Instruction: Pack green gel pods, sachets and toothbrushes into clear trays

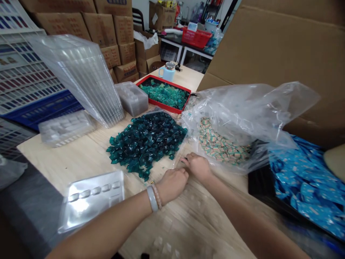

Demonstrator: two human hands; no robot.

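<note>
My left hand (172,184), with a pale bangle and a beaded bracelet at its wrist, is closed above the wooden table, its fingers curled under and out of sight. Just right of it is my right hand (198,166), also closed, thumb and fingertips together near a small dark spot; what they pinch is too small to make out. A clear plastic edge (180,153) runs down towards both hands. Beyond them lies a heap of dark teal gem-like pieces (151,138). A clear plastic bag (242,108) holds many small striped pieces (219,142) beside my right hand.
A clear moulded tray (93,199) lies at front left. Stacked clear trays (83,79) lean behind it. Further back are a red-rimmed tray (164,108) of green fragments and a blue mug (169,73). Blue printed packets (307,183) fill a black container at right, below a large cardboard box (283,54).
</note>
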